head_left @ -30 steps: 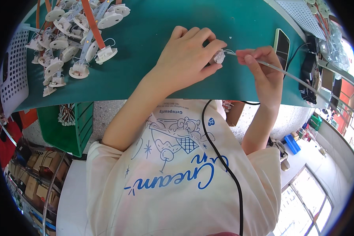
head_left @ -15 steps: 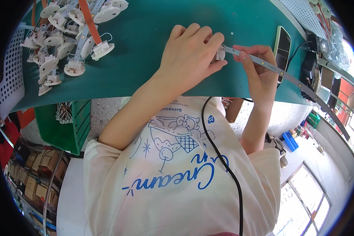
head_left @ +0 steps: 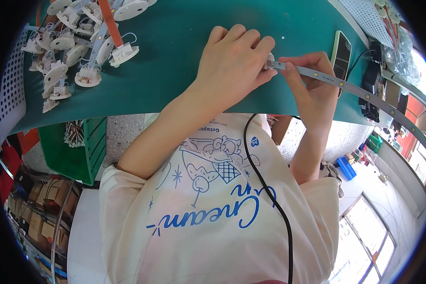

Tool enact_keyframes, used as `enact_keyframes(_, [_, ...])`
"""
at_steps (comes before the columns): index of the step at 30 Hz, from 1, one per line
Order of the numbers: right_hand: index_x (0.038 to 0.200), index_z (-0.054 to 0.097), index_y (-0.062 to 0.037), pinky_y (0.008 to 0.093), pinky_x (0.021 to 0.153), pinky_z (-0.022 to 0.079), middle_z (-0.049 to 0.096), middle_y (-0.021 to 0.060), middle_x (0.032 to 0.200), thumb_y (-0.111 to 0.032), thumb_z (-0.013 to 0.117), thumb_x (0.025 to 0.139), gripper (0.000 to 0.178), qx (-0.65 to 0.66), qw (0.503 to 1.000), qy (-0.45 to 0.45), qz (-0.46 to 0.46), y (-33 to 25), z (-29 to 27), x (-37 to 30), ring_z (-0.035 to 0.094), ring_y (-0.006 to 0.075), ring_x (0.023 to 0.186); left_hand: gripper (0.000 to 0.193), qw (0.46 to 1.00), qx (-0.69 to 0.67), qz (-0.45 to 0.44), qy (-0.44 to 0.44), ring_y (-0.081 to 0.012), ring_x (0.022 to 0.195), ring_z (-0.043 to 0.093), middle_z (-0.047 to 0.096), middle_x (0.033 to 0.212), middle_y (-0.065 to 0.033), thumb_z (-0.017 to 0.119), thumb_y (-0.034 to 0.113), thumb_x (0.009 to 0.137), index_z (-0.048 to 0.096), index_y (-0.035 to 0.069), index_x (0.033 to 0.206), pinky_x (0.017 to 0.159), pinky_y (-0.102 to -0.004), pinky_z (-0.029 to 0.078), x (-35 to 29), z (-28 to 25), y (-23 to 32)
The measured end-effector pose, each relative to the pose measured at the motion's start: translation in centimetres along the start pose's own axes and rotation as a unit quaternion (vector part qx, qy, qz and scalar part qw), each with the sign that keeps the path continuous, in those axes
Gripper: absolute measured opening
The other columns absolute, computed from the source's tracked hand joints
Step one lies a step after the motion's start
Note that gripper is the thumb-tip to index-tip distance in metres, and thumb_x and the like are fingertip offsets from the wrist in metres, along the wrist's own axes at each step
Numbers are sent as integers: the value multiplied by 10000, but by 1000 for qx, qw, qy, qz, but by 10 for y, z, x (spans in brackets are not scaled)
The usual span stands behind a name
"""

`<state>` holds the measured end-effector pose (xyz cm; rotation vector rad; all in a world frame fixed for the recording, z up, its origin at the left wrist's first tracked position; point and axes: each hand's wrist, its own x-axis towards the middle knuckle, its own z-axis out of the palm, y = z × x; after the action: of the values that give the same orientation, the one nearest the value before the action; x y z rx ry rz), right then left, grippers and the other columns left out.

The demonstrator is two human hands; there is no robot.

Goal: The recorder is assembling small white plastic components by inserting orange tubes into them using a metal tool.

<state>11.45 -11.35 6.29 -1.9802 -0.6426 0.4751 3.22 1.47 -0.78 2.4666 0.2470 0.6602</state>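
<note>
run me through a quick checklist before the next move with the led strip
1. Right hand grips the long, flat grey LED strip near one end: ok.
2. Left hand holds the small white end piece: ok.
3. Strip's yellowish square LEDs face the camera: ok.
4. Strip end fully seated in the end piece: cannot tell, the left hand covers most of the joint.
5. Right hand clear of the dark-screened phone with the pale green edge: cannot tell, they overlap in this view.
6. Pile of round white end pieces on strips well away from both hands: ok.
</note>
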Motion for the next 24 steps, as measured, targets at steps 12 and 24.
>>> enact_keyframes(12, [891,544,37,279,794,558,653,110,866,31,652,829,125,-6,999,41,20,-2,-1,-2,671,160,859,377,1000,3,4,10,-186,847,534,582,833,19,777,362,701,603,129,941,757,-351,370,-1,1,0])
enact_keyframes(24, [878,547,12,267,737,559,698,104,840,-19,682,817,151,-114,992,59,1,-8,6,-2,706,175,808,377,1000,-3,1,3,-187,869,553,606,835,1,790,328,692,626,125,964,780,-350,373,-2,1,1])
